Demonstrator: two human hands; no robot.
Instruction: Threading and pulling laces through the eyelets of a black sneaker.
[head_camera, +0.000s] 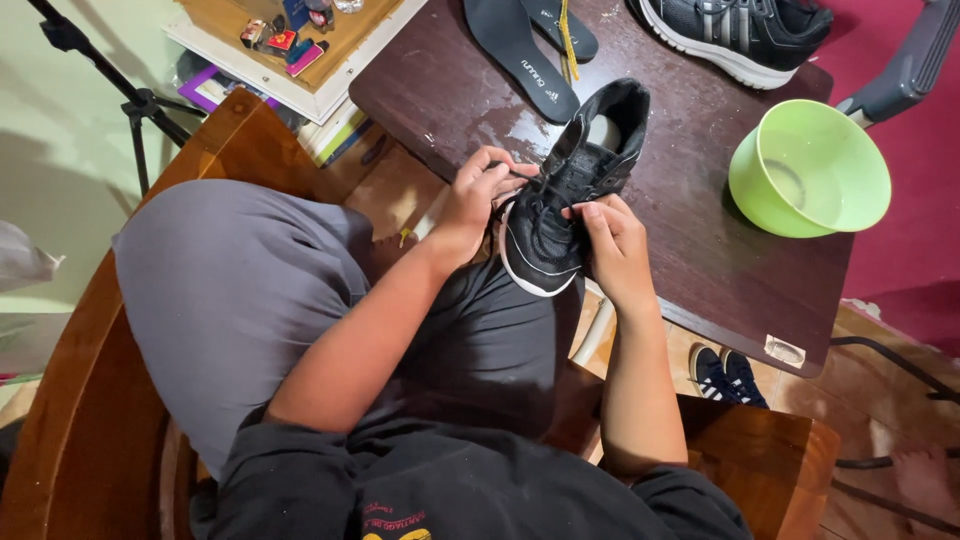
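Black shoe (565, 195) at near edge of dark table (700, 250), toe toward person. Left hand (475, 200) pinches lace at eyelets; right hand (615, 245) clasps shoe's side, maybe lace too. Shoe light, upper soft, sole firm: hold by sole. Green bowl (810, 165) well apart.
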